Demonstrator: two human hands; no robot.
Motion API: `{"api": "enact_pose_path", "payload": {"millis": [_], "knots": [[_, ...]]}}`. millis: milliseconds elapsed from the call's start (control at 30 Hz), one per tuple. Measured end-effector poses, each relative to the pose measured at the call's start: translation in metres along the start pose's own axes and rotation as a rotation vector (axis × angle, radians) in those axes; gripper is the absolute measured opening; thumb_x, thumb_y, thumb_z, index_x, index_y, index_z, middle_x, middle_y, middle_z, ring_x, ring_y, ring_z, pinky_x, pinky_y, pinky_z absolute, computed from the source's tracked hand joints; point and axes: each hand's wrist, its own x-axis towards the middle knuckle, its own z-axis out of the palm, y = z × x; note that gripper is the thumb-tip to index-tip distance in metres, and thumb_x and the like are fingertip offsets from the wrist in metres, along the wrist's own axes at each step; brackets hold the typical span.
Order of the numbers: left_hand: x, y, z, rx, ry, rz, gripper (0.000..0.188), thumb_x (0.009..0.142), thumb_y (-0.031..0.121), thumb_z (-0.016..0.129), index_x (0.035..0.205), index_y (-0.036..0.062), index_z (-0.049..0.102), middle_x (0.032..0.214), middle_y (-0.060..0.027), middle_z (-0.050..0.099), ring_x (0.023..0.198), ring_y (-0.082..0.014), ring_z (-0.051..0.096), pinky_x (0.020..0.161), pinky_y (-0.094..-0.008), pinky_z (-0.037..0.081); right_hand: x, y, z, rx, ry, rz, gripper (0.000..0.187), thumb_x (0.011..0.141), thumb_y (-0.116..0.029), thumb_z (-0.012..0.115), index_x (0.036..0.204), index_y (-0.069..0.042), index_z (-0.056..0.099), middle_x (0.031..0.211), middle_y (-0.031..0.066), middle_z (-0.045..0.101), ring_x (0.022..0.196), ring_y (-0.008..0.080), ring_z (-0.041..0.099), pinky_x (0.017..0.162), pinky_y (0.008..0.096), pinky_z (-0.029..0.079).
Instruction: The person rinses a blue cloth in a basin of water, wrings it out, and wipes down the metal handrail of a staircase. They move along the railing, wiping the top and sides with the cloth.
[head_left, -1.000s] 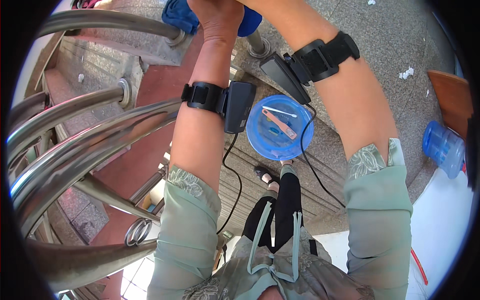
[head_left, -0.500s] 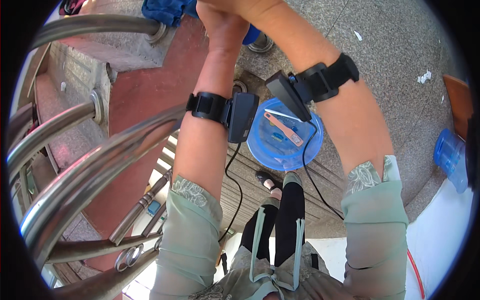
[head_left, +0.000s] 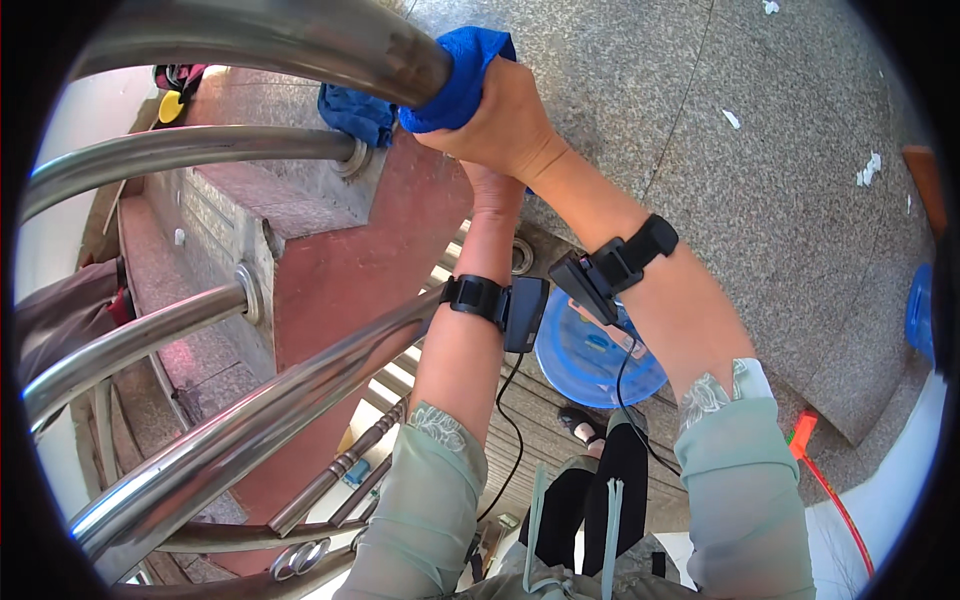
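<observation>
My right hand [head_left: 510, 118] is closed on a bright blue cloth [head_left: 465, 75], which wraps the end of a thick steel rail [head_left: 290, 45] at the top. Just below and behind it is my left hand [head_left: 488, 178]; the right hand and wrist cover most of it, so its fingers do not show. A small bit of blue shows beside the left wrist. Each forearm wears a black strap with a small black box, such as the left box [head_left: 525, 315], and a cable hangs from each.
Curved steel rails [head_left: 250, 400] fill the left side above reddish steps. A darker blue cloth [head_left: 358, 115] lies by a rail's foot. Below my forearms stands a round blue tub [head_left: 600, 375]. White scraps [head_left: 868, 170] lie on the speckled floor. A red-orange tool [head_left: 803, 435] lies at right.
The view has shifted, so my hands appear lower and the thick rail with the blue cloth has come into sight. My forearms now cover more of the tub. The red-orange tool shows more fully.
</observation>
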Motion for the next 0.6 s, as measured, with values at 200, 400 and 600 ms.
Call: {"api": "enact_pose_path", "payload": {"millis": [200,400,600], "knots": [[-0.004,-0.014,-0.004,-0.011,0.058,-0.03,0.053,0.102,0.042,0.045,0.141,0.0066,0.038,0.131,-0.0087,0.053,0.12,-0.0234,0.052,0.102,-0.0405,0.045,-0.022,0.026,0.007,0.014,-0.02,0.054,0.043,0.06,-0.029,0.087,0.091,-0.009,0.065,0.084,0.014,0.07,0.078,0.0363,0.068,0.07,0.038,0.057],[-0.004,-0.034,-0.014,0.461,0.215,-0.056,0.052,0.102,0.041,0.044,0.141,0.0077,0.038,0.132,-0.0085,0.053,0.122,-0.0225,0.052,0.104,-0.0392,0.045,-0.039,0.05,0.009,0.066,-0.002,0.004,0.047,0.06,-0.029,0.087,0.096,-0.01,0.063,0.087,0.0152,0.068,0.081,0.0372,0.067,0.071,0.0398,0.056],[-0.009,-0.054,-0.045,0.437,0.166,-0.085,0.051,0.1,0.023,0.054,0.145,0.0094,0.034,0.138,-0.0047,0.048,0.125,-0.0192,0.049,0.104,-0.0365,0.042,-0.059,0.072,0.01,0.045,-0.023,0.03,0.051,0.058,-0.03,0.088,0.098,-0.01,0.062,0.088,0.0153,0.068,0.083,0.0375,0.066,0.071,0.0407,0.057]]}}
